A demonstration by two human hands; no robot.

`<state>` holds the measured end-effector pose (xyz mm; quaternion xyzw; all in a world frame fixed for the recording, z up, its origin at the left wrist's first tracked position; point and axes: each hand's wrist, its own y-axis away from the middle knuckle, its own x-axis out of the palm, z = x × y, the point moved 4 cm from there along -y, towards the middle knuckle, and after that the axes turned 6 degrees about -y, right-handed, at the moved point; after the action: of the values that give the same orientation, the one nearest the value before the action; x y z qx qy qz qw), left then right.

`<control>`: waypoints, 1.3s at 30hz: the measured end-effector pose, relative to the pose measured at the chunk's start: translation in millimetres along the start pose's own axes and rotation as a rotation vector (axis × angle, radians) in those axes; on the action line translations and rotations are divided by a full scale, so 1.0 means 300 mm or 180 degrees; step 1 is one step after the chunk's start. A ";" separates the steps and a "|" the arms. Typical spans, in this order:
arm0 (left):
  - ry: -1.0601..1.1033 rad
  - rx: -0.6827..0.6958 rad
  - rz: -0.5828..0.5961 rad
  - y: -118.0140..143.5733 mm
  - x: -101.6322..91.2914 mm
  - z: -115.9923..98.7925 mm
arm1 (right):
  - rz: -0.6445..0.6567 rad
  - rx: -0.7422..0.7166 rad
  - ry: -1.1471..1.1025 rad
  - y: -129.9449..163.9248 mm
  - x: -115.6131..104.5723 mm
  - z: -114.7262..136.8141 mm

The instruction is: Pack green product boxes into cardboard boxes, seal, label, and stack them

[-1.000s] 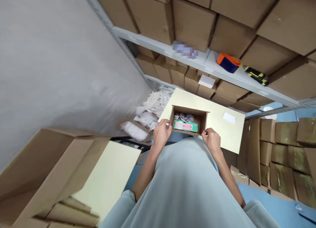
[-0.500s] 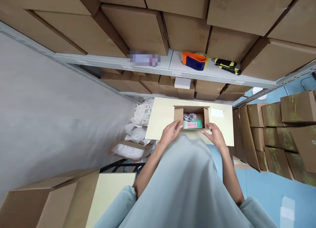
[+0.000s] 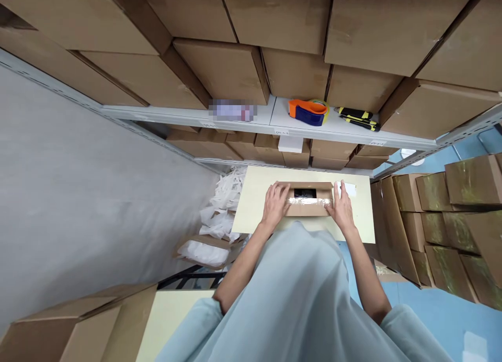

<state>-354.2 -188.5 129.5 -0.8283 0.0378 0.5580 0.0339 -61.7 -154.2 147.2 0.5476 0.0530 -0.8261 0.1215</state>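
On the worktop (image 3: 254,194), small box (image 3: 308,200) sits w/ left hand (image 3: 274,205) & right hand (image 3: 342,207) flat, fingers spread, pressing its end flaps; contents mostly hidden, dark gap only, prob. part-closed.

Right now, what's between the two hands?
Head view: the small brown cardboard box, flaps partly folded, lies between left hand and right hand, both resting on it.

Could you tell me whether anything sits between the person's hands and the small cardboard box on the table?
Nothing visible does: the left hand and right hand lie flat on the small cardboard box, one at each end.
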 end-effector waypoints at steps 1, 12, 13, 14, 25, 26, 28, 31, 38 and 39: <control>0.0012 0.0033 0.0048 0.011 0.012 0.005 | 0.0058 -0.0146 0.0053 0.000 0.006 -0.007; 0.0673 -0.0253 -0.0764 0.060 0.201 0.051 | 0.0562 -0.0167 0.0422 0.017 0.216 -0.112; 0.0696 -0.0251 -0.0789 0.058 0.206 0.051 | 0.0549 -0.0183 0.0429 0.016 0.221 -0.116; 0.0700 -0.0244 -0.0790 0.056 0.208 0.051 | 0.0537 -0.0194 0.0433 0.015 0.224 -0.120; 0.0150 0.0146 -0.0591 -0.040 0.070 0.058 | -0.0091 -0.0702 0.0654 -0.084 0.101 -0.035; 0.0138 0.0189 -0.0670 -0.082 0.030 0.051 | -0.0240 -0.0812 0.0676 -0.141 0.053 -0.002; 0.0132 0.0307 -0.0901 -0.191 -0.077 0.023 | -0.0515 -0.1031 0.0705 -0.282 -0.066 0.081; 0.0100 0.0496 -0.1251 -0.383 -0.276 -0.056 | -0.0767 -0.1283 0.0715 -0.522 -0.262 0.232; -0.0105 0.0396 -0.1525 -0.647 -0.561 -0.210 | -0.0210 -0.0825 0.0996 -0.903 -0.445 0.469; -0.0131 0.0398 -0.1494 -0.651 -0.565 -0.216 | -0.0114 -0.0711 0.1048 -0.924 -0.439 0.480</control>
<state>-338.4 3.7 313.7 -0.7992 -0.1219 0.5481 0.2146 -213.1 100.2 312.3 0.6574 0.1732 -0.7165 0.1565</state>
